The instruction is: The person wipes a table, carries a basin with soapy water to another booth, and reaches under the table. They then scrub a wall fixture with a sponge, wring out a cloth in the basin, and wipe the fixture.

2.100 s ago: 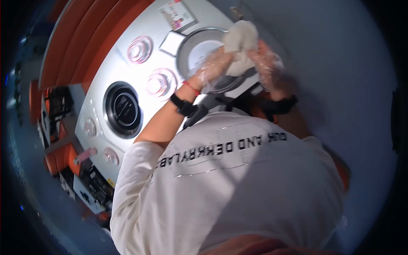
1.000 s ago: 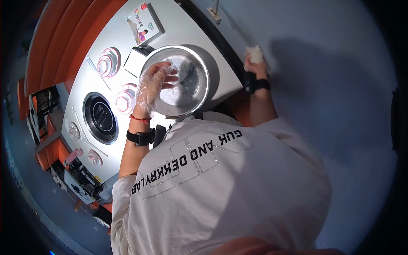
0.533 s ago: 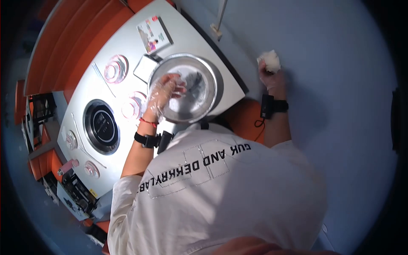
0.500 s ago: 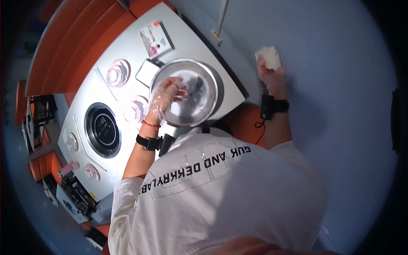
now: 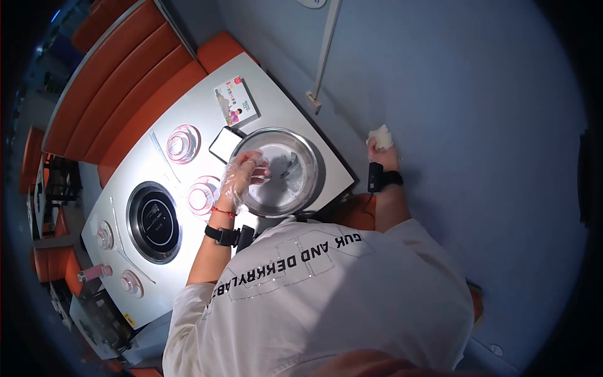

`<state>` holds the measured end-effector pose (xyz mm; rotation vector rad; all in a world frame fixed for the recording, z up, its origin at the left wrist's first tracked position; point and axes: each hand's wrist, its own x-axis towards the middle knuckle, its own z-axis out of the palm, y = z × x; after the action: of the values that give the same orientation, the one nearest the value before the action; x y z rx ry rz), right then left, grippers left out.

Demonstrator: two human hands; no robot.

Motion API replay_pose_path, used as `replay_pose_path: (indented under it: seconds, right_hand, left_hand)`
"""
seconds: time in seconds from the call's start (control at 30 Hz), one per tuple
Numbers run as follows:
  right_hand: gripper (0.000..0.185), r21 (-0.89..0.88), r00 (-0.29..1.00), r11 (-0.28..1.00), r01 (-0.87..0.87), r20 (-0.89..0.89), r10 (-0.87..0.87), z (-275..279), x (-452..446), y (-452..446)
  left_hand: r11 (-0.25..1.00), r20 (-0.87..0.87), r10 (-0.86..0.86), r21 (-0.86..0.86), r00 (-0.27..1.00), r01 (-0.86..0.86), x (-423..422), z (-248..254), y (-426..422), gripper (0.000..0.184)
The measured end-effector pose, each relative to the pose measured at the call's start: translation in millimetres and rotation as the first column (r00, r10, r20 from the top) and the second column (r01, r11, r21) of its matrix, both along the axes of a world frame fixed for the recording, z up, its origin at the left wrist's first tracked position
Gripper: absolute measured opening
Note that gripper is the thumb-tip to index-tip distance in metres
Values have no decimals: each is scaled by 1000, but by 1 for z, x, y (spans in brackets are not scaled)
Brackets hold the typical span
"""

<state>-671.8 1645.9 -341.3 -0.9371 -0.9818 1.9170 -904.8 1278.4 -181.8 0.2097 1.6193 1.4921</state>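
My left hand (image 5: 244, 176), in a clear plastic glove, is at the left side of a round metal basin (image 5: 311, 151) on the table. Its fingers are loosely bent and apart above the inside of the basin, and I see nothing between them. A dark grey patch (image 5: 290, 166) shows in the basin; what it is I cannot make out. Out to the right, my right hand (image 5: 383, 156) grips a crumpled white cloth (image 5: 380, 137) against the blue-grey wall (image 5: 477, 157).
On the white table (image 5: 188, 239) are a picture box (image 5: 236, 102), a white-topped tray-like item (image 5: 225, 144), pink-rimmed dish sets (image 5: 182, 144), a round black cooktop (image 5: 155, 221) and a pink bottle (image 5: 95, 272). Orange benches (image 5: 132, 69) stand behind. A pale pole (image 5: 326, 53) leans near the wall.
The view has shifted, so the table and basin sit lower. My right hand with the cloth has moved down and slightly left in view. My left hand stays over the basin.
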Motion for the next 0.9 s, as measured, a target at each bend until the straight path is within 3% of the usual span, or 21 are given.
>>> replay_pose_path:
  seconds: [0.03, 0.07, 0.1, 0.17, 0.23, 0.33, 0.43, 0.53, 0.6, 0.63, 0.73, 0.8, 0.9]
  right_hand:
    - [30, -7, 999, 999, -44, -17, 44, -3, -1, 5]
    - [30, -398, 949, 910, -118, -314, -15, 14, -12, 22]
    - [30, -685, 823, 671, -285, -533, -195, 38, -22, 34]
    - [35, -629, 750, 612, -480, -656, -86, 114, -49, 35]
    - [37, -467, 667, 690, -554, -744, 32, 182, -63, 19]
    - [35, -467, 707, 721, -512, -706, 45, 181, -64, 17]
    - [33, -541, 826, 732, -414, -561, 52, 133, -62, 15]
    - [31, -660, 859, 591, -464, -497, 120, 26, -73, 51]
    - [29, -738, 987, 662, -134, -157, 24, 1, -89, 45]
    - [24, -686, 988, 713, -146, -138, 69, -1, -93, 39]
    - [24, -683, 956, 673, -284, -251, 149, 10, -125, 46]
    - [25, -624, 858, 612, -486, -476, 195, 80, -137, 46]
    - [29, -535, 754, 624, -570, -642, 138, 147, -154, 43]
  left_hand:
    - [999, -9, 4, -36, 1000, -4, -1, 0, 0, 30]
    - [1000, -14, 7, -15, 1000, -7, 0, 2, -1, 31]
    - [1000, -18, 7, 1, 1000, -7, 2, 4, 0, 32]
    - [999, -22, -8, 33, 1000, 9, 5, 3, 5, 34]
    - [999, -23, -32, 38, 999, 33, 11, 9, 12, 34]
    - [997, -21, -68, 27, 997, 68, 15, 10, 23, 33]
    - [997, -3, -68, 25, 998, 68, 16, 8, 25, 32]
    - [999, -8, -48, 11, 999, 48, 14, 2, 23, 33]
    - [1000, -18, -21, 6, 1000, 22, 17, 3, 21, 33]
    - [1000, -18, -7, 27, 1000, 8, 19, 4, 19, 33]
    - [999, -15, 15, -39, 1000, -16, 21, 5, 20, 34]
    - [998, -18, 20, -52, 1000, -21, 23, 3, 21, 34]
    - [998, -10, 29, -64, 1000, -30, 24, 3, 26, 34]
